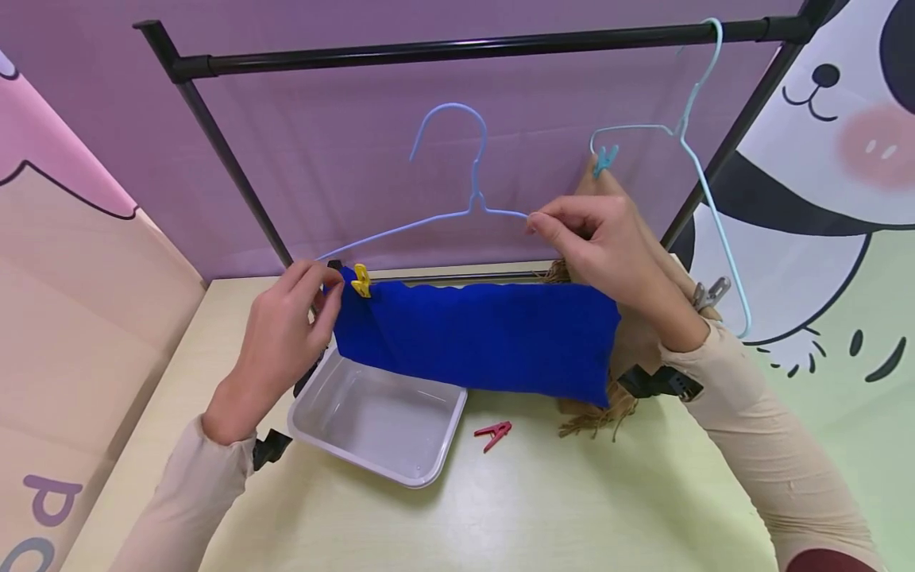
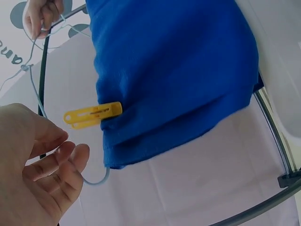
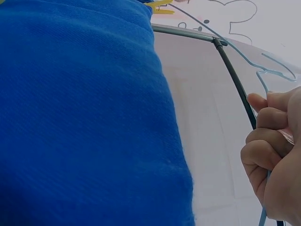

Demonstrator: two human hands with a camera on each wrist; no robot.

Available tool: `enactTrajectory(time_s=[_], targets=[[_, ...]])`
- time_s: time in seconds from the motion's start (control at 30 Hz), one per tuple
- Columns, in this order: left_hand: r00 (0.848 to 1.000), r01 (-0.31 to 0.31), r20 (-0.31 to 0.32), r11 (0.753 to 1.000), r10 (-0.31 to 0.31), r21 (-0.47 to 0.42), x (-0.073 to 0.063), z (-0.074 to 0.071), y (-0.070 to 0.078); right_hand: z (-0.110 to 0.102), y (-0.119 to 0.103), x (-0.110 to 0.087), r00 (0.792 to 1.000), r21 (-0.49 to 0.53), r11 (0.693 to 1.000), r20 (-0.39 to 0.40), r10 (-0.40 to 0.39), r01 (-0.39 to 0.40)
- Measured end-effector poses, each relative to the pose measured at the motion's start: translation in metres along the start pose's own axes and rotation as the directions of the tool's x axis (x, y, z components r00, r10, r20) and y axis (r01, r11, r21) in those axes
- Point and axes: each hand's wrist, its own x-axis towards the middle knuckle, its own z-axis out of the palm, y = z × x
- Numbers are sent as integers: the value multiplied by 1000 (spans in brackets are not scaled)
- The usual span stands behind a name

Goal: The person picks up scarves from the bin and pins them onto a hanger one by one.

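A light-blue clothes hanger (image 1: pixel 395 231) is held up in front of the rack, its hook free of the bar. My left hand (image 1: pixel 286 322) holds its left end, where the wire runs behind the fingers (image 2: pixel 66 176). With thumb and fingers my right hand (image 1: pixel 600 246) grips the right shoulder of the hanger. A blue cloth (image 1: pixel 479 338) hangs below, between the hands; the hanger's lower bar is hidden by it. Near the cloth's left top corner, beside my left fingertips, a yellow clothespin (image 1: pixel 361 280) clips it; it also shows in the left wrist view.
A black rack bar (image 1: pixel 457 52) crosses above. From it, at right, hangs a pale-blue hanger (image 1: pixel 704 175) with a tan fringed cloth (image 1: pixel 636 342), a blue clothespin (image 1: pixel 604 161) and a grey clothespin (image 1: pixel 711 294). A grey basin (image 1: pixel 386 469) and red clothespin (image 1: pixel 495 434) lie on the table (image 1: pixel 515 516).
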Motion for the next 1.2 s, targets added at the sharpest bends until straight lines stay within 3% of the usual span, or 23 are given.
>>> enactTrajectory(time_s=[0.17, 0.33, 0.63, 0.83, 0.97, 1.2], targets=[[1000, -10, 8, 1000, 10, -14, -9, 2, 5, -1, 18, -3, 998, -3, 998, 9, 63, -63], [1000, -7, -4, 1000, 7, -29, -15, 0, 9, -4, 20, -3, 994, 29, 994, 23, 105, -105], [997, -1, 74, 998, 6, -63, -21, 3, 24, -5, 15, -1, 994, 80, 991, 31, 101, -103], [993, -21, 115, 996, 31, -89, -27, 13, 33, -5, 16, -2, 995, 104, 990, 30, 95, -98], [978, -44, 198, 994, 63, -101, -35, 30, 44, -5, 16, -3, 994, 102, 989, 34, 100, -104], [929, -79, 349, 988, 122, -134, -55, 68, 73, -4, 15, -4, 992, 92, 988, 35, 118, -121]])
